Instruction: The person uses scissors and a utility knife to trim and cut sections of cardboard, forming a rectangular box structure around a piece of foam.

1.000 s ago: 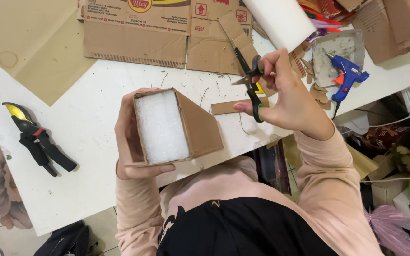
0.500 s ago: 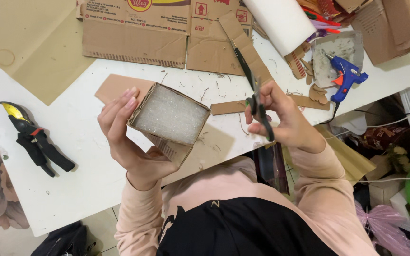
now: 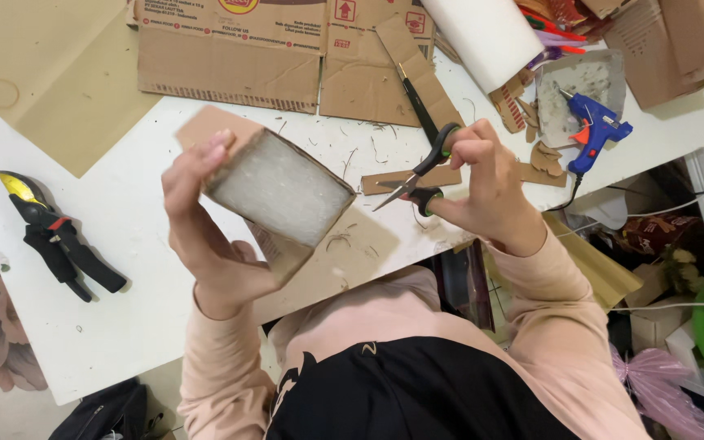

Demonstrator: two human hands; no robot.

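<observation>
Setting: a white worktable point(image 3: 165, 269) seen from above, crowded with craft clutter, with storage and boxes off its right edge.
Left hand: the left hand point(image 3: 205, 236) grasps a cardboard box point(image 3: 283, 200) filled with white foam, fingers on its far edge and thumb beneath, lifted above the table in front of the person's chest.
Right hand: the right hand point(image 3: 486, 187) is closed through the handles of a pair of scissors point(image 3: 417, 175), whose blades stand slightly apart and point left toward the box, near it but not touching.
Change: a second ago the box stood upright with the foam facing the person; now it is tilted, one corner turned toward the blades. The scissors, held up and away before, have swung down level with that corner.
Meaning: the work looks to have moved from inspecting the box to lining up a trim along its edge.
Count, cutting tools: one pair of scissors in hand, one black pruning shears point(image 3: 55, 236) with a yellow tip lying far left.
Count, glue guns: one, blue point(image 3: 596, 134), at upper right.
Count, rolls: one white roll point(image 3: 482, 33) at the top.
Count, flattened cartons: two large ones point(image 3: 230, 49) along the far edge.
Count, scraps: one cardboard strip point(image 3: 385, 181) under the scissors, plus several small offcuts.
</observation>
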